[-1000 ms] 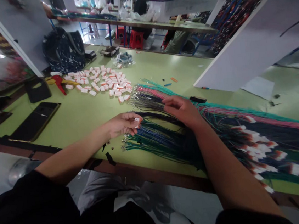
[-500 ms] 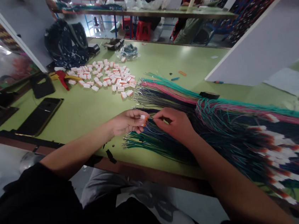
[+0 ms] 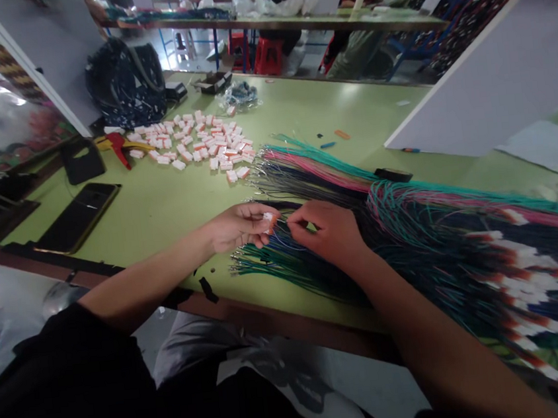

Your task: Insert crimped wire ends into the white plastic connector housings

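Between the thumb and fingers of my left hand (image 3: 241,227) is a small white and orange connector housing (image 3: 270,222), its orange side turned to the right. My right hand (image 3: 329,233) is closed in a pinch just right of it, on a thin wire (image 3: 283,221) that runs toward the connector. Whether the wire's tip sits inside the housing is too small to tell. A pale wire (image 3: 285,243) hangs below the connector. Beneath both hands spread bundles of dark wires (image 3: 336,276) and green wires (image 3: 265,263) with bare metal ends at the left.
Loose connector housings (image 3: 202,137) lie in a heap at the back. Left are a phone (image 3: 78,218) and red-yellow pliers (image 3: 120,147). Wired connectors (image 3: 526,283) pile up at the right, near a white partition (image 3: 485,81). Pink and teal wires (image 3: 324,164) stretch behind my hands.
Both hands keep almost the same place and grip, the connector and wire still between them. The whole view has shifted very slightly.
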Action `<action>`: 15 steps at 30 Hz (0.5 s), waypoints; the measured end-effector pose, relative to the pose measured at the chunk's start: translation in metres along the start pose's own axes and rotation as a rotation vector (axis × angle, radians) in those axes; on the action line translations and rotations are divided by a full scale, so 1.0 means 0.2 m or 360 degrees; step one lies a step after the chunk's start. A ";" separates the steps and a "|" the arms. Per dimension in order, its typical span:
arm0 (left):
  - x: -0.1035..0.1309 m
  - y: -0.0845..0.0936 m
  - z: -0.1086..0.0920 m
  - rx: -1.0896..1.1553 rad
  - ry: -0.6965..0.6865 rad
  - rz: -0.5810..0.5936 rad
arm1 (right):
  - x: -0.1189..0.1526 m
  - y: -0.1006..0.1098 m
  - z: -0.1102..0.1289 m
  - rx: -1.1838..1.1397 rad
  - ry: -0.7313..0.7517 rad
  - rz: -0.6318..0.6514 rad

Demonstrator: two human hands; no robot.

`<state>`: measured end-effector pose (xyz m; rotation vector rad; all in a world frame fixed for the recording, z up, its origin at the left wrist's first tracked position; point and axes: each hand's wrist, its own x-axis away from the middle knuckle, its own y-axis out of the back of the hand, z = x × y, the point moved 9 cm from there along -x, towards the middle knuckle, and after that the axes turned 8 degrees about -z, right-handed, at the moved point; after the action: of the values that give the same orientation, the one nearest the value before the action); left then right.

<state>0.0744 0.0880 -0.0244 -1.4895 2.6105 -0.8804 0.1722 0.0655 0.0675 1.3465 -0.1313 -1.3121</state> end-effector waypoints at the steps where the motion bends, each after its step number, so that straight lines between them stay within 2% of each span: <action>1: 0.00 0.00 0.00 -0.0005 -0.0003 -0.0010 | 0.00 0.00 0.00 0.0010 0.0001 -0.0001; 9: 0.01 0.01 -0.01 -0.0076 -0.0009 -0.0087 | 0.00 -0.01 -0.01 0.0035 -0.0038 0.0025; 15: 0.01 0.00 -0.02 -0.0202 -0.0091 -0.0181 | 0.00 -0.03 -0.02 0.0216 -0.0132 0.0122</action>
<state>0.0716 0.0889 -0.0203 -1.6819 2.6081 -0.6794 0.1729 0.0697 0.0618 1.3871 -0.3310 -1.3138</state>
